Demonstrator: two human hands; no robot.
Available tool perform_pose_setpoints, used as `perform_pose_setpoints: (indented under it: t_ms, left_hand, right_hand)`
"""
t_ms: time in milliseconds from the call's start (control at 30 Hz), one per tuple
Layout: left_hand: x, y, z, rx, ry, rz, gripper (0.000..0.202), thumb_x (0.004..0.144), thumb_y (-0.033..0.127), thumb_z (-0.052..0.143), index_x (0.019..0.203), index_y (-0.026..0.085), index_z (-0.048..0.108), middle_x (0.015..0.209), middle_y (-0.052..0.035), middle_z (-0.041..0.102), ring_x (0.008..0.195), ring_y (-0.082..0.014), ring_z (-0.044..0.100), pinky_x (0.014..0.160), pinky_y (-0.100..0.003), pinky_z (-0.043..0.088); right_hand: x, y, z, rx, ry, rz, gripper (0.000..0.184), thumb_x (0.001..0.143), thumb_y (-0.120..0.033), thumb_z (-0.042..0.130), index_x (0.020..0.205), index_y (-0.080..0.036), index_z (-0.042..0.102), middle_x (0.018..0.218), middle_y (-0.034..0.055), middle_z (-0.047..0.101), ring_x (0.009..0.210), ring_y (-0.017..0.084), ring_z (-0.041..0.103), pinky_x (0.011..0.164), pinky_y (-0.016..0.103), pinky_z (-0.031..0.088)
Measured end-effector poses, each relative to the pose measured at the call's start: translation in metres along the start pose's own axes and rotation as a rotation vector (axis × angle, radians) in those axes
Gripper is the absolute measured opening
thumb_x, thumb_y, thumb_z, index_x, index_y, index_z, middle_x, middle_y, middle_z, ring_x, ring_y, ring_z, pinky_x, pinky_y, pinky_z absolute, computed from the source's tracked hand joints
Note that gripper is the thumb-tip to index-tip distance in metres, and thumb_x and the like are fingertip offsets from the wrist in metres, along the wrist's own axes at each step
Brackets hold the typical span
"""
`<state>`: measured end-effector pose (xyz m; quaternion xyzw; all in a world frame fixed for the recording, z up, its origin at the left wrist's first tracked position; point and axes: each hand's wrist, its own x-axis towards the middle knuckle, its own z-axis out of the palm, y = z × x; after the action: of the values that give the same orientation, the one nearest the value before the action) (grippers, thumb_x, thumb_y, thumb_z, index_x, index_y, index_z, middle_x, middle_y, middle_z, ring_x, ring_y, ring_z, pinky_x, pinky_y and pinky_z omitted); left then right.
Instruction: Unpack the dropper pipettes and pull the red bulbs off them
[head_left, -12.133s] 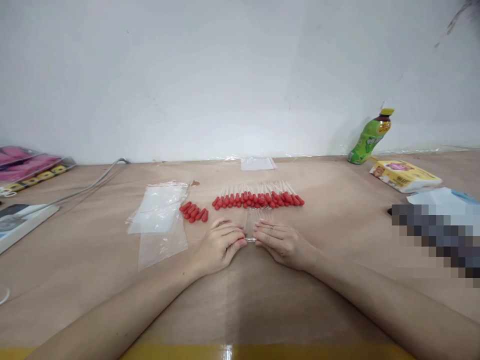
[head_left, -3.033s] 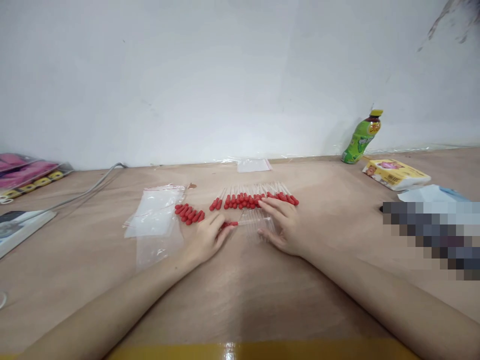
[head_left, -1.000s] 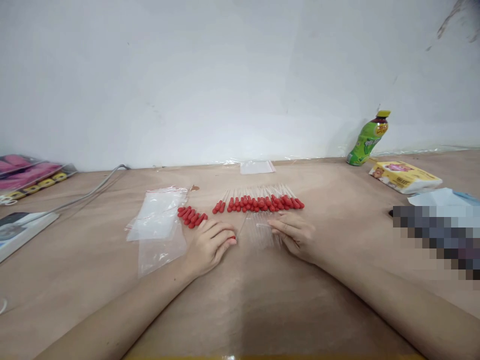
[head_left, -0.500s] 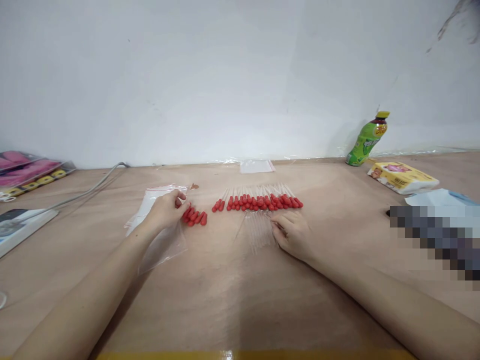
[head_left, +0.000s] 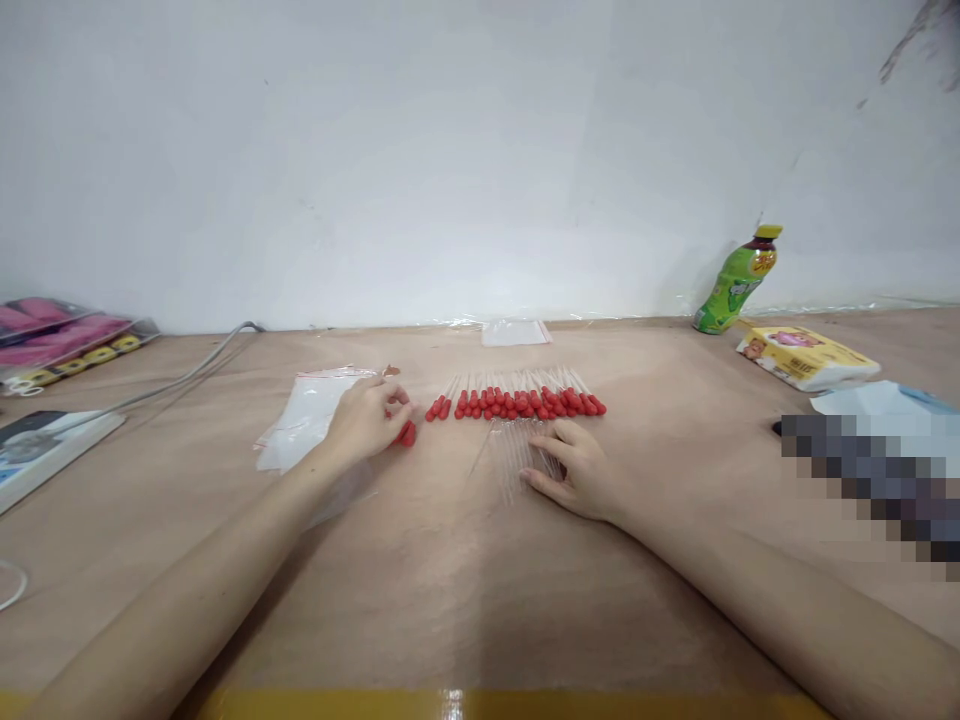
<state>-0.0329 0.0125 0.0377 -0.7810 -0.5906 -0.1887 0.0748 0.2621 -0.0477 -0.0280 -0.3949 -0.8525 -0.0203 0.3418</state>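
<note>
No legible text, green bottle (head_left: pixel 739 280) label blurred, yellow packet (head_left: pixel 806 357) print unreadable

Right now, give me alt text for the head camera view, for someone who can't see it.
A person's left hand rests on a pile of loose red caps while the right hand lies flat against clear tubes, on a wooden table. Behind them runs a row of red-capped droppers.

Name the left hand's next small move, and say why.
Likely pinch one loose red bulb and bring it to the bare glass tubes: the left hand lies on the bulbs, the right hand lies flat on those tubes.
</note>
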Motion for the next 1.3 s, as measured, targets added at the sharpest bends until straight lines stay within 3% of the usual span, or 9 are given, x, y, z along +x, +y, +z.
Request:
perform_pose_setpoints:
  t_ms: [133,333,500,667,833,967,1133,1300]
  left_hand:
    - [0.013,0.021,0.008,0.071,-0.064,-0.018,0.035,0.076,0.05,0.045,0.073,0.019,0.061,0.086,-0.0091,0.061,0.097,-0.0284,0.052,0.077,-0.039,0.04]
    - [0.026,0.033,0.02,0.112,-0.129,-0.037,0.039,0.074,0.053,0.046,0.061,0.019,0.06,0.073,-0.0092,0.062,0.085,-0.028,0.056,0.076,-0.039,0.04]
    - [0.025,0.033,0.024,0.122,-0.089,-0.027,0.035,0.078,0.046,0.044,0.06,0.018,0.056,0.072,-0.0088,0.061,0.08,-0.0261,0.056,0.075,-0.038,0.04]
    - [0.01,0.031,0.013,0.073,0.022,-0.047,0.029,0.083,0.037,0.037,0.069,0.017,0.052,0.075,-0.0088,0.059,0.077,-0.0237,0.055,0.067,-0.034,0.04]
    - [-0.026,0.031,0.015,-0.164,0.094,0.248,0.023,0.088,0.036,0.036,0.08,0.018,0.048,0.075,-0.0033,0.055,0.073,-0.0171,0.052,0.067,-0.029,0.04]
    - [-0.047,0.042,0.029,-0.2,0.128,0.46,0.02,0.088,0.032,0.04,0.076,0.017,0.048,0.071,-0.0028,0.052,0.069,-0.0157,0.049,0.065,-0.028,0.039]
    - [-0.054,0.056,0.039,-0.275,0.17,0.601,0.018,0.087,0.028,0.046,0.075,0.016,0.05,0.068,-0.0027,0.053,0.065,-0.0143,0.048,0.062,-0.027,0.04]
    - [-0.055,0.056,0.039,-0.338,0.162,0.628,0.013,0.086,0.027,0.048,0.081,0.016,0.054,0.076,-0.0049,0.059,0.072,-0.015,0.054,0.067,-0.028,0.044]
  right_hand:
    - [0.0,-0.001,-0.002,0.012,0.01,0.006,0.036,0.077,-0.045,0.054,0.097,-0.016,0.061,0.086,0.0086,0.051,0.076,0.018,0.051,0.068,0.034,0.045]
    - [0.001,0.003,0.001,0.062,0.156,0.084,0.029,0.081,-0.037,0.05,0.1,-0.018,0.06,0.092,0.0086,0.05,0.079,0.018,0.052,0.07,0.034,0.047]
    - [0.004,0.005,0.001,0.097,0.25,0.127,0.02,0.082,-0.031,0.049,0.091,-0.018,0.062,0.087,0.0079,0.051,0.081,0.018,0.052,0.07,0.034,0.048]
    - [0.005,0.004,-0.001,0.111,0.273,0.107,0.02,0.082,-0.03,0.05,0.095,-0.019,0.061,0.089,0.0084,0.054,0.085,0.02,0.054,0.075,0.037,0.048]
    - [0.005,0.0,-0.006,0.124,0.277,0.074,0.043,0.081,-0.031,0.052,0.121,-0.02,0.047,0.114,0.0109,0.054,0.108,0.023,0.05,0.092,0.04,0.043]
    - [0.004,-0.002,-0.008,0.057,0.174,-0.075,0.059,0.079,-0.036,0.055,0.132,-0.018,0.036,0.13,0.0112,0.045,0.123,0.024,0.038,0.103,0.043,0.033]
    - [0.005,-0.005,-0.005,-0.037,0.025,-0.21,0.047,0.083,-0.034,0.05,0.126,-0.016,0.044,0.128,0.0092,0.049,0.126,0.023,0.034,0.106,0.048,0.026]
    - [0.006,-0.006,0.0,-0.036,0.005,-0.241,0.032,0.086,-0.026,0.047,0.117,-0.018,0.053,0.119,0.006,0.057,0.123,0.021,0.038,0.105,0.048,0.027]
